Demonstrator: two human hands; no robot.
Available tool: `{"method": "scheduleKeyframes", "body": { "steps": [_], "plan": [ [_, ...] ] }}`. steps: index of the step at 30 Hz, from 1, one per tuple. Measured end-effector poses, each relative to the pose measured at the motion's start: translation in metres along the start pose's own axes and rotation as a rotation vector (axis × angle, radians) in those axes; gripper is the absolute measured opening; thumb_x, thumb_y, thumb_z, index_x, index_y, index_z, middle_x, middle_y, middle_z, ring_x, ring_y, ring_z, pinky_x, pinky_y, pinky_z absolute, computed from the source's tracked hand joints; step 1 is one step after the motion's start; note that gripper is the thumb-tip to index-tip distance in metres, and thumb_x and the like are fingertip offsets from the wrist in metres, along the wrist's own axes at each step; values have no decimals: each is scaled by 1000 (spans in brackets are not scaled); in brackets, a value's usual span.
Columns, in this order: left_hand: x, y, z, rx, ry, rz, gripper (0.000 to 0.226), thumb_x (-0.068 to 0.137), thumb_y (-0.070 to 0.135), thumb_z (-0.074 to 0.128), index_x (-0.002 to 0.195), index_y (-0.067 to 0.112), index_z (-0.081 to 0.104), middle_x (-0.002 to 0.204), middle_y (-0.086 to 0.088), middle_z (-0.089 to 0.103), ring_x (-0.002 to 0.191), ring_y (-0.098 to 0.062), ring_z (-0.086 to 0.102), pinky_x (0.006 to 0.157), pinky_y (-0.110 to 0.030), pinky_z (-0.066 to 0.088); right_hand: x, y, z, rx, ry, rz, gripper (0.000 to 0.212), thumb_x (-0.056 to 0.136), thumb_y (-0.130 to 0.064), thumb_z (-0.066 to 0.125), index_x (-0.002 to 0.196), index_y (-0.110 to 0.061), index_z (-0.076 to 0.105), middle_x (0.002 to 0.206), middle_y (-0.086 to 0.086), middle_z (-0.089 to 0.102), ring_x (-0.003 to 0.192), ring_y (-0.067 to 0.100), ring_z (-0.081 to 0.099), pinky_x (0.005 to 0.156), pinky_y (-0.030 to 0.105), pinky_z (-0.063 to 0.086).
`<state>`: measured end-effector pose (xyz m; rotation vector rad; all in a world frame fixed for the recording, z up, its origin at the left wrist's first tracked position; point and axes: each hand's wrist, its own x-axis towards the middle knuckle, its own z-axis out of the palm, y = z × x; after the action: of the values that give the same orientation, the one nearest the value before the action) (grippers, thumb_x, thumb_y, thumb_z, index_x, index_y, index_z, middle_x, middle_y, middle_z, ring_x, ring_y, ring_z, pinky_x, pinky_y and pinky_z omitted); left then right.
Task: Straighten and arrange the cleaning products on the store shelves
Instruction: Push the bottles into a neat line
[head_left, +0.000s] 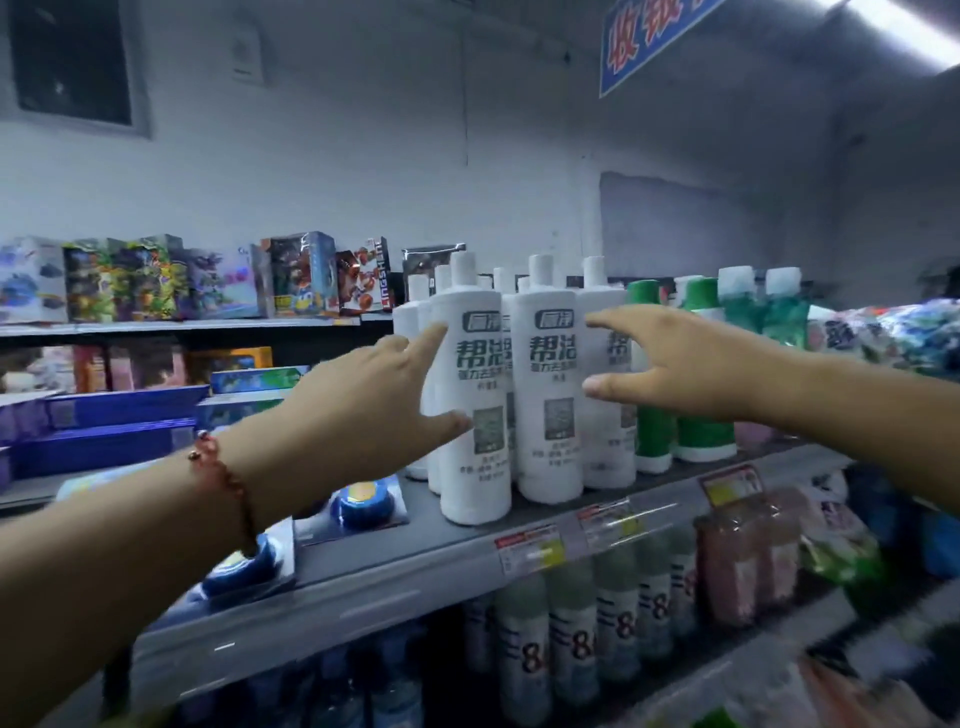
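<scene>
A: Head view: white cleaner bottles (519, 395) crowd the top shelf (395, 566), at twelve o'clock from both hands.

B: Left hand (363, 410) has spread fingers touching the front bottle (475, 405); right hand (685, 364), also spread, grips nothing.

A: A hard sideways nudge could topple the tall row.

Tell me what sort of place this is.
Most likely a small shop aisle: price tags clipped along the shelf edge, rows of identical white bottles facing outward, and boxed toys on the next shelf.
</scene>
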<state>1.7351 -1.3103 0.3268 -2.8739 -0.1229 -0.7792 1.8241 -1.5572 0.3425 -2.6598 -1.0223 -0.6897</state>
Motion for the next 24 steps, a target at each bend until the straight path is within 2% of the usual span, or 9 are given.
{"method": "scheduleKeyframes", "body": {
  "steps": [2, 5, 8, 12, 17, 20, 24],
  "plan": [
    [25, 15, 15, -59, 52, -103, 100, 87, 72, 55, 161, 31, 3, 148, -4, 53, 124, -29, 59, 91, -42, 51, 12, 25, -4, 56, 48, -34, 62, 93, -46, 64, 148, -25, 42, 148, -3, 52, 124, 12, 51, 96, 27, 41],
    [42, 15, 41, -267, -54, -289, 91, 80, 74, 65, 149, 29, 27, 126, 0, 67, 109, -30, 66, 83, -40, 54, 43, 43, -5, 81, 105, -96, 76, 92, -49, 65, 155, -22, 31, 152, 3, 48, 133, 21, 50, 105, 38, 42],
    [43, 12, 67, -577, -113, -393, 84, 68, 74, 78, 133, 36, 41, 114, 8, 72, 92, -14, 68, 76, -35, 55, 72, 47, 3, 62, 130, -162, 90, 89, -55, 65, 158, -25, 16, 146, 12, 49, 126, 29, 54, 106, 46, 46],
    [41, 23, 85, -639, -22, -413, 71, 77, 49, 85, 132, 30, 44, 101, 15, 70, 85, 6, 65, 64, -17, 48, 93, 48, 19, 32, 135, -223, 100, 88, -58, 65, 160, -27, 4, 133, 7, 57, 112, 26, 59, 97, 47, 52],
    [41, 35, 89, -669, 13, -442, 57, 84, 35, 83, 129, 29, 48, 94, 23, 66, 69, 26, 59, 54, 0, 42, 103, 49, 31, -196, 256, -306, 97, 87, -65, 61, 160, -27, 11, 142, 13, 45, 122, 29, 51, 97, 39, 45],
    [40, 41, 87, -664, 38, -459, 56, 84, 34, 82, 126, 33, 46, 90, 20, 65, 69, 18, 61, 53, -3, 44, 119, 45, 24, -199, 212, -260, 91, 85, -71, 58, 158, -31, 22, 147, 17, 38, 134, 34, 40, 107, 45, 37],
    [36, 47, 88, -590, 95, -504, 58, 81, 46, 81, 122, 39, 42, 96, 16, 66, 79, 6, 63, 53, -16, 44, 133, 38, 21, -90, 164, -287, 80, 78, -68, 68, 145, -31, 44, 142, 14, 40, 131, 33, 40, 107, 45, 38]
  ]
}}
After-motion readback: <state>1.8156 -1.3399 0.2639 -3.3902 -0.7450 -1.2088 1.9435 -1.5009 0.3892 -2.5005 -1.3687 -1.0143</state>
